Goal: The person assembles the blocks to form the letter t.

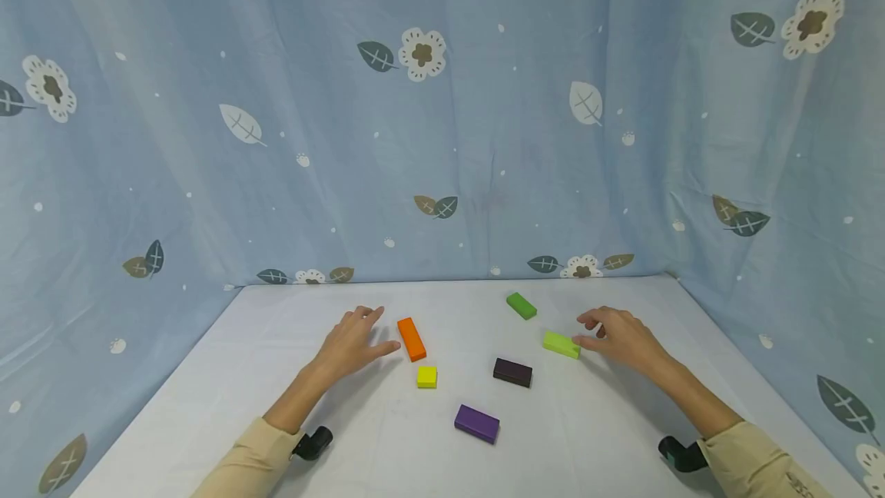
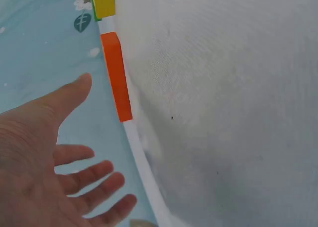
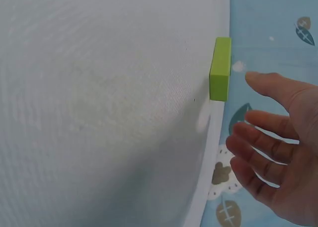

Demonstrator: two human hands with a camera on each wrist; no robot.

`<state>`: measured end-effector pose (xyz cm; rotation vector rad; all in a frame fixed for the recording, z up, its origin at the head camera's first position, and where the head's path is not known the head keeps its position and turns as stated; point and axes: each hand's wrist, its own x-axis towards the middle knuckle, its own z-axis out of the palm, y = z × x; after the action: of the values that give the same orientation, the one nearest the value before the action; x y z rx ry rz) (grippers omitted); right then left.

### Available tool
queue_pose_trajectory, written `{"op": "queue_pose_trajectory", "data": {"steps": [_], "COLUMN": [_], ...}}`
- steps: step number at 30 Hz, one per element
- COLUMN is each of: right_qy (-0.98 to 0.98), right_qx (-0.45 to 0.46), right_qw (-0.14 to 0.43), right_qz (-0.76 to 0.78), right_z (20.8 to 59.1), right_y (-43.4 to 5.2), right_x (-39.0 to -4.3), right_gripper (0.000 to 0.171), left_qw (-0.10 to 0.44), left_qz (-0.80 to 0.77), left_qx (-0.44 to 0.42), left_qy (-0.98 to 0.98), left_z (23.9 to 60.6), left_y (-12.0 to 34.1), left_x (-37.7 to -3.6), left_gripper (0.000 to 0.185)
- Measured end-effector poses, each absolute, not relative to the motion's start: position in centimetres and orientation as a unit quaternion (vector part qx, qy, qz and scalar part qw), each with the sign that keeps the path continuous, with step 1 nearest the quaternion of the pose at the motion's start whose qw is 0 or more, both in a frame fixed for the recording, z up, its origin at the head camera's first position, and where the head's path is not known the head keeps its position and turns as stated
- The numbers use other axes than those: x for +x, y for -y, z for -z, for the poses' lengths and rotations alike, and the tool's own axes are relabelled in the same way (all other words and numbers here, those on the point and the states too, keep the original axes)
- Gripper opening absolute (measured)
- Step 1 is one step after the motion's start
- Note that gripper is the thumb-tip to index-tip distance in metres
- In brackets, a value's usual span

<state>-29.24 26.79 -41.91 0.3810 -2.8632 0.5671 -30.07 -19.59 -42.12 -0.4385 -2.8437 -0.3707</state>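
A blue curtain (image 1: 498, 137) printed with leaves and flowers hangs behind a white table (image 1: 373, 436). In the head view, the left hand (image 1: 351, 346), thumb and fingers apart and holding nothing, is just beside an orange block (image 1: 411, 339), with a yellow block (image 1: 426, 378) nearer the person. The right hand (image 1: 620, 338), loosely curved and likewise holding nothing, is at the end of a lime block (image 1: 558, 343); whether its thumb touches that block is hard to tell from here. A green block (image 1: 522, 306) lies farther back; a dark block (image 1: 512, 373) and a purple block (image 1: 477, 424) lie nearer the person. In the left wrist view, a gap separates the thumb from the orange block. In the right wrist view, the thumb points toward the lime block, slightly apart from it.
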Motion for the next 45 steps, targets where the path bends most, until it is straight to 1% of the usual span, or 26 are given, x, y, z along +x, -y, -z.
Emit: {"op": "queue_pose_trajectory", "data": {"steps": [6,14,22,29,36,45], "right_qy": [0.965,0.965,0.964,0.965,0.964,0.958], "right_qx": [0.133,0.138,0.147,0.145,0.14,0.137], "right_qw": [0.083,0.06,0.057,0.046,0.02,-0.015], "right_qz": [-0.21,-0.217,-0.214,-0.215,-0.226,-0.253], "right_z": [41.9,42.0,42.1,42.0,41.7,41.3], "right_y": [-26.6,-26.3,-26.2,-26.1,-26.1,-26.2], "right_x": [-29.2,-29.3,-29.3,-29.4,-29.6,-29.5], "right_gripper": [0.043,0.036,0.027,0.025,0.023,0.023], "left_qw": [0.106,0.076,0.06,0.054,0.027,0.009], "left_qz": [0.163,0.189,0.202,0.215,0.213,0.209], "left_qx": [-0.171,-0.178,-0.185,-0.191,-0.186,-0.179], "left_qy": [0.966,0.963,0.96,0.956,0.959,0.961], "left_z": [42.0,42.1,42.1,42.2,42.3,42.3], "left_y": [19.3,18.8,18.4,18.3,18.2,18.0], "left_x": [-30.3,-30.6,-30.6,-30.6,-30.7,-30.8], "left_gripper": [0.076,0.076,0.076,0.076,0.073,0.07]}}
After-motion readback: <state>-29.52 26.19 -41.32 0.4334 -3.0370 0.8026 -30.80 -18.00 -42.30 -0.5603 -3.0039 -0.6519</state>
